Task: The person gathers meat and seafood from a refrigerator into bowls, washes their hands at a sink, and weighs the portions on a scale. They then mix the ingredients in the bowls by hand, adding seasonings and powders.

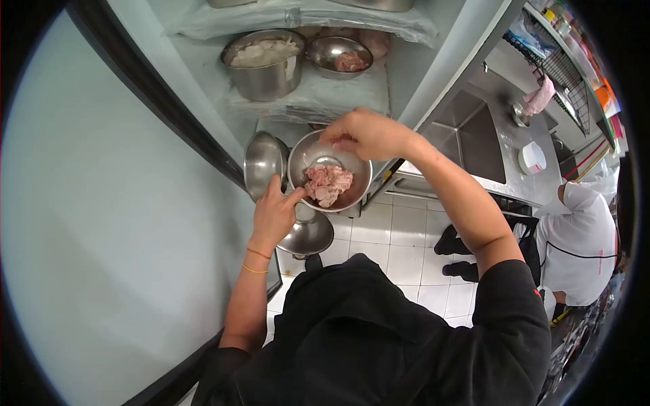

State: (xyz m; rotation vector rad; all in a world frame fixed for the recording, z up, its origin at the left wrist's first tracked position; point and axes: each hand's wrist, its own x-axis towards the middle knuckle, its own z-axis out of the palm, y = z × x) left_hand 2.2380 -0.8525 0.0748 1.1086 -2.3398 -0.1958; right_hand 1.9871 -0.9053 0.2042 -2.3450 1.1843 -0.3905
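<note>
A steel bowl [362, 177] with a clump of pale pink raw meat [328, 185] in it is in front of the open fridge. My left hand [272, 218] grips this bowl at its left rim, with the thumb over the edge near the meat. Over the bowl's upper part hangs my right hand [369, 135], fingers bent downward and partly smeared; whether they hold anything is unclear. An empty steel bowl [264, 162] stands tilted beside my left fingertips. Another steel bowl [308, 237] is lower down, partly under the meat bowl.
On the fridge shelf [352, 91] are a steel pot [267, 80] of pale food and a small bowl [327, 49] with some meat. The fridge door [135, 223] stands open at left. At right are a sink [477, 142], a white container [532, 158] and a person in white [579, 237].
</note>
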